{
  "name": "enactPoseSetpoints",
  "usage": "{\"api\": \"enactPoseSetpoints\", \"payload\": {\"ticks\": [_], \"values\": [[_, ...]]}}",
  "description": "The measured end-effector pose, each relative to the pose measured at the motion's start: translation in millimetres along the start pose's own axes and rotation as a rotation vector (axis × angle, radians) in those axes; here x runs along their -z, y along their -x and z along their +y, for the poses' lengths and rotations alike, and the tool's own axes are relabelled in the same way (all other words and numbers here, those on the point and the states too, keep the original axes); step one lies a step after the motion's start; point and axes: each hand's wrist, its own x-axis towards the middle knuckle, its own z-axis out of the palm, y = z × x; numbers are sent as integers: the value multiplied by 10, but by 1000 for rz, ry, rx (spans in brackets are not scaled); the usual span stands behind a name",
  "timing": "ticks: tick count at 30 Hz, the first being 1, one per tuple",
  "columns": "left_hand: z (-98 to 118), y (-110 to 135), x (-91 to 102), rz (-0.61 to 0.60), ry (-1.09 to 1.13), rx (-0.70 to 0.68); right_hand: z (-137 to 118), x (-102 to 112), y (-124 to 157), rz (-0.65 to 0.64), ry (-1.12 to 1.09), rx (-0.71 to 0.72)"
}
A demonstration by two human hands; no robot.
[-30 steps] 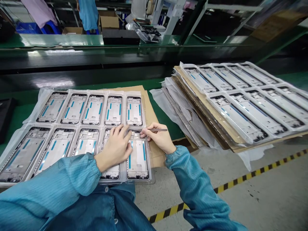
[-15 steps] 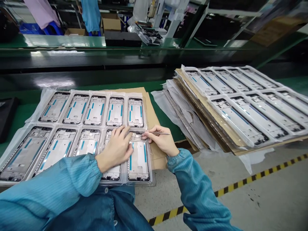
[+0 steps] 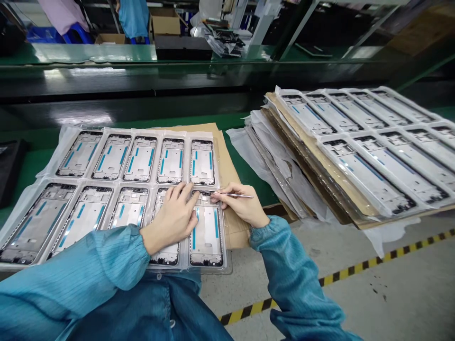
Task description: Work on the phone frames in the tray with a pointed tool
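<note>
My left hand lies with its fingers spread over the near row of the clear plastic tray, its fingertips at the top of the phone frame in the near right corner. In my right hand a thin metal tool is pinched like a pen; whether it is tweezers or a pick I cannot tell. Its tip points left, at the top edge of that same frame. The frame is silver with a black border and blue strips. My left hand partly hides the phone frame beside it.
To the right, a stack of cardboard sheets and film carries another tray of phone frames. Brown cardboard sticks out under my tray. A black tray lies far left. Across the bench, people sit near boxes.
The view has shifted slightly, so the right stack appears farther right and higher. Both hands stay at the same phone frame, the right still holding the thin metal tool.
</note>
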Motion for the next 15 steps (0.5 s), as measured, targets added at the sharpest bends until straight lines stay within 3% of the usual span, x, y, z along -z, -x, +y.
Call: {"api": "enactPoseSetpoints", "payload": {"ticks": [15], "values": [[112,-89,28,-81,-176,13,-14,-44,102,110,145,46]]}}
